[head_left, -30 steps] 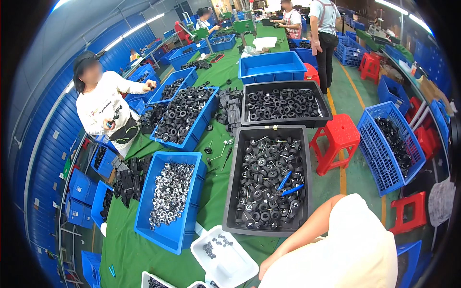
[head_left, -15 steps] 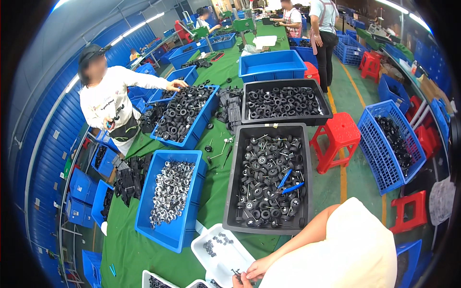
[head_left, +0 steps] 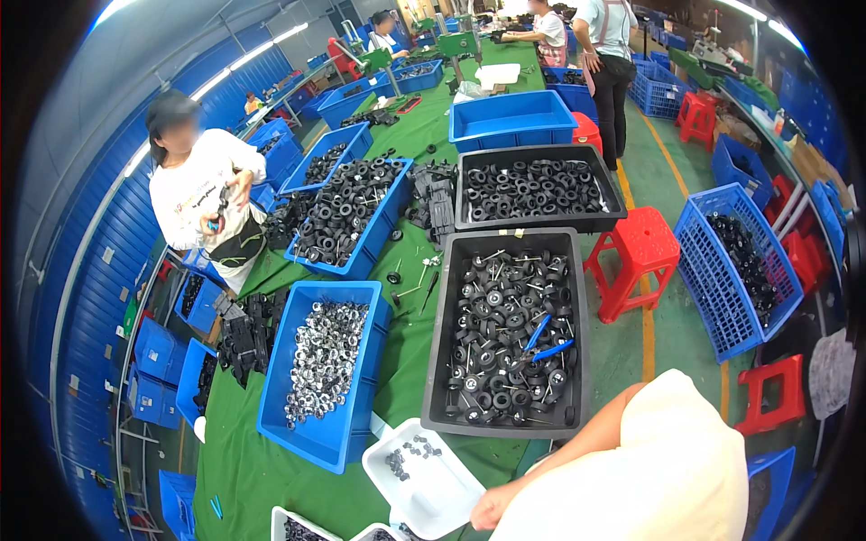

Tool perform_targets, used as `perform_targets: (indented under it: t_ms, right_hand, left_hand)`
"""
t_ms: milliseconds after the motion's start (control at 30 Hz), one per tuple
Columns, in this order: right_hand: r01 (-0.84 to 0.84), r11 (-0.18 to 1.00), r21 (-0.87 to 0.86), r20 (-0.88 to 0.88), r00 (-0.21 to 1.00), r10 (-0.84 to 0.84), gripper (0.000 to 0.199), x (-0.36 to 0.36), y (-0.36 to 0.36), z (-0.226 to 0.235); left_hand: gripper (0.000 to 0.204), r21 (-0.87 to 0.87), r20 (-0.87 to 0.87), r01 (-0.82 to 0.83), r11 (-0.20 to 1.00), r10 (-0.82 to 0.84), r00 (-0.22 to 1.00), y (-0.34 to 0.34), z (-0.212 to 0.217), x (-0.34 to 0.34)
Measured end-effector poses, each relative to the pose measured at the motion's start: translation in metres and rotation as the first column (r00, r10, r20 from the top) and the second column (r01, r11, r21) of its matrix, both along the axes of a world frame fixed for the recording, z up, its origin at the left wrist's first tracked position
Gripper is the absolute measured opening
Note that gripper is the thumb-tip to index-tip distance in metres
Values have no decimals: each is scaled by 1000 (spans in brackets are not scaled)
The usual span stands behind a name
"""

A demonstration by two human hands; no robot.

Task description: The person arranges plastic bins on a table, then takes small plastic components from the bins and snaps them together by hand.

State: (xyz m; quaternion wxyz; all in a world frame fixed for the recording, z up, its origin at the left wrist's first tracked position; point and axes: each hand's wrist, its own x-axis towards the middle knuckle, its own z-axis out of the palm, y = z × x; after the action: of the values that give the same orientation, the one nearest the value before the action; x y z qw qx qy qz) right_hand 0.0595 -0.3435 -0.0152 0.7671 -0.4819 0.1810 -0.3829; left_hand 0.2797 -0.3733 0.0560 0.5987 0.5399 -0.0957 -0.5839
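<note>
Right hand (head_left: 492,509) pulled back off white tray (head_left: 442,491) corner; now beside it, grip unclear. Left hand unseen.

White tray (head_left: 442,491): smooth glossy plastic; small parts (head_left: 403,453) in it: matt black; table (head_left: 253,469): matt green cloth; blue bin (head_left: 316,442): smooth plastic, holding shiny metal pieces (head_left: 323,356).

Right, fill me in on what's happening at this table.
It's a parts-sorting bench. The wearer's right hand rests by a white tray holding a few small black parts; the left hand isn't in view. Ahead sit a black bin of black wheels with blue-handled pliers on top, and a blue bin of silvery rings. Across the green table, a person in white holds a small part at chest height.
</note>
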Motion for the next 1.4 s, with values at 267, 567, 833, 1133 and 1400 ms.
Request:
perform_targets:
  t_ms: [267, 567, 833, 1133, 1400]
  right_hand:
    - [-15, 975, 222, -107, 993, 40, 29, -6, -7, 37]
    - [-26, 989, 145, -137, 989, 46, 23, 2, -12, 21]
    - [-50, 996, 77, -169, 984, 62, 21, 4, -17, 13]
    - [-132, 989, 71, -180, 973, 143, 23, 7, -14, 19]
    - [121, 814, 567, -199, 980, -7, 10, -36, -4, 58]
  left_hand:
    - [21, 213, 596, 564, 797, -564, 571, 9, 9, -79]
    - [25, 96, 485, 625, 774, -585, 650, 18, -11, -95]
    - [27, 97, 661, 655, 749, -541, 520, 15, -11, -97]
    - [21, 62, -341, 459, 886, -414, 844, 20, 3, -73]
    - [30, -205, -79, -343, 917, 334, 939, 34, 2, 72]
